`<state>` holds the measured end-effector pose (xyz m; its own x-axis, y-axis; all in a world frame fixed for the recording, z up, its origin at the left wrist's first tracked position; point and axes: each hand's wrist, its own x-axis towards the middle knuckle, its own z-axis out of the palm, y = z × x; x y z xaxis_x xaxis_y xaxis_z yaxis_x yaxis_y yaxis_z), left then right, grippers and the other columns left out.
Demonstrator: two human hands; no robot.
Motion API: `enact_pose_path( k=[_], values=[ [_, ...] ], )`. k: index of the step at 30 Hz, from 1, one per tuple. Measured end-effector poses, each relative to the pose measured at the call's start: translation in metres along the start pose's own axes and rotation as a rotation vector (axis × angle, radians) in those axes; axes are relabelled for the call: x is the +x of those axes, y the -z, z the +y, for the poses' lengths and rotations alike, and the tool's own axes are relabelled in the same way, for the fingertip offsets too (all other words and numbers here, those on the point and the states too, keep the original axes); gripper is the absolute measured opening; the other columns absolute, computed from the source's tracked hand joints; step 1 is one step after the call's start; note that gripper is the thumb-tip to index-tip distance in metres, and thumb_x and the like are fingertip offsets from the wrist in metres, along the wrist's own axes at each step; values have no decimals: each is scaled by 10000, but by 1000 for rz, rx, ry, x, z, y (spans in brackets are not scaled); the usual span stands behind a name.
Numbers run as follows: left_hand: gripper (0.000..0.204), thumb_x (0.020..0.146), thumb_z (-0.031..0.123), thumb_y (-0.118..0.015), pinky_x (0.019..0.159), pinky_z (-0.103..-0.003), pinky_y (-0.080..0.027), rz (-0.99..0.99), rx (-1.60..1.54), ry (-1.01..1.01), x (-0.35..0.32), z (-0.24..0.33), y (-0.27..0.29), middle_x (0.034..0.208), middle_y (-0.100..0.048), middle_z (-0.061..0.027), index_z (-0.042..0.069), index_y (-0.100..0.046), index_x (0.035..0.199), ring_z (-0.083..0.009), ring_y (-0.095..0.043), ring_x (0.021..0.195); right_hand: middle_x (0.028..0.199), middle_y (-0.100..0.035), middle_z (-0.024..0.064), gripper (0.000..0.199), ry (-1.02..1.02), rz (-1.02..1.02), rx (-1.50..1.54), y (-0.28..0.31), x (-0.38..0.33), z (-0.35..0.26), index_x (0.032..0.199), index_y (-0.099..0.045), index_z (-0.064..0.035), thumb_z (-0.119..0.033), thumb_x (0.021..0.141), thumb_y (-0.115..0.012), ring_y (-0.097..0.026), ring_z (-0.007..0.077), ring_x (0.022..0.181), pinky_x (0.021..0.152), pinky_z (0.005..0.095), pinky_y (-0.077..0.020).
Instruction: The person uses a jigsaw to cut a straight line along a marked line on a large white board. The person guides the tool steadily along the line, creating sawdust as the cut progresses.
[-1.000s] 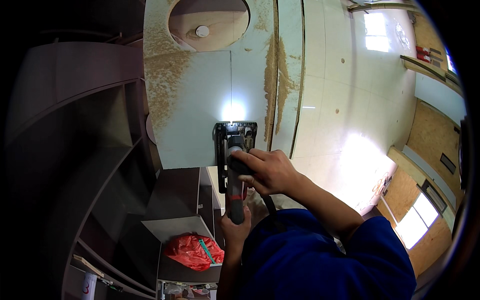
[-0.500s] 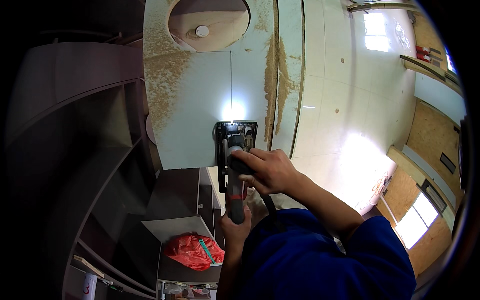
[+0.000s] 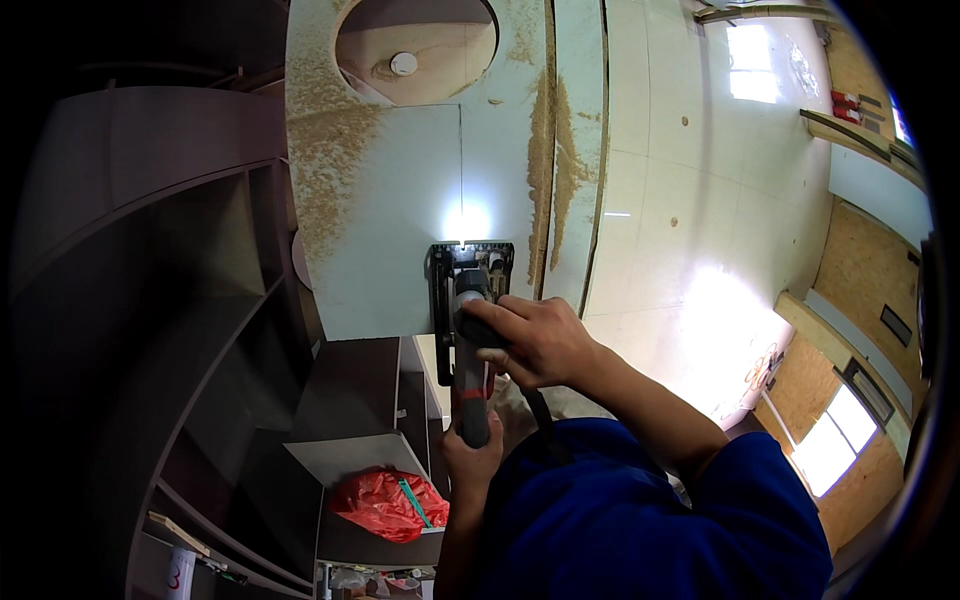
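A power saw (image 3: 470,300) was gripped by both hands on a pale board (image 3: 400,200) dusted with sawdust. The right hand (image 3: 535,340) was closed around its upper grip, the left hand (image 3: 470,455) wrapped around the handle end at six o'clock. A red bag (image 3: 385,505) lay at seven o'clock.

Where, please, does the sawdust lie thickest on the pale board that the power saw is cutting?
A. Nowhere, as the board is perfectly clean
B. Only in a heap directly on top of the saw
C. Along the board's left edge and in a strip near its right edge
C: tan sawdust covers the left side of the pale board, and another strip runs near its right edge, while the power saw, held by the right hand and left hand, carries no heap.
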<state>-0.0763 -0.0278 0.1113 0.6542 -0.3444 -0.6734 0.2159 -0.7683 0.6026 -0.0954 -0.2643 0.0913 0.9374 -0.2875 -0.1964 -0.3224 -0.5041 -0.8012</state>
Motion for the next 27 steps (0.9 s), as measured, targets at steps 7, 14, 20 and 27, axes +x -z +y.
enact_pose_path(
  k=[7, 14, 20, 27],
  values=[
    [250, 850, 205, -788, 561, -362, -530, 43, 2, -52, 2, -1, -1, 633, -667, -117, -17, -684, 803, -213, -706, 591, 815, -612, 95, 596, -2, -2, 6, 0, 0, 1, 1415, -522, -85, -352, 917, -710, -609, 304, 597, 497, 413, -471],
    [260, 855, 197, -787, 567, -363, -519, 10, 4, -24, 2, -1, -1, 642, -658, -110, -25, -667, 791, -211, -687, 592, 818, -614, 95, 588, -3, -9, 7, 2, 1, 1, 1414, -523, -86, -354, 922, -704, -610, 301, 597, 496, 413, -470],
    [263, 862, 187, -786, 568, -366, -505, 12, -15, -11, 2, -3, -3, 639, -643, -101, -25, -654, 782, -214, -661, 578, 820, -614, 95, 576, 2, 9, 17, 2, 3, 2, 1400, -537, -89, -352, 917, -708, -611, 306, 596, 498, 412, -474],
    [285, 845, 231, -804, 571, -364, -531, 44, -16, -29, 4, 2, -4, 640, -669, -111, -22, -682, 797, -205, -695, 591, 836, -621, 97, 582, 4, 2, 13, 3, 4, 3, 1398, -537, -91, -352, 909, -714, -622, 309, 619, 506, 415, -481]
  ],
)
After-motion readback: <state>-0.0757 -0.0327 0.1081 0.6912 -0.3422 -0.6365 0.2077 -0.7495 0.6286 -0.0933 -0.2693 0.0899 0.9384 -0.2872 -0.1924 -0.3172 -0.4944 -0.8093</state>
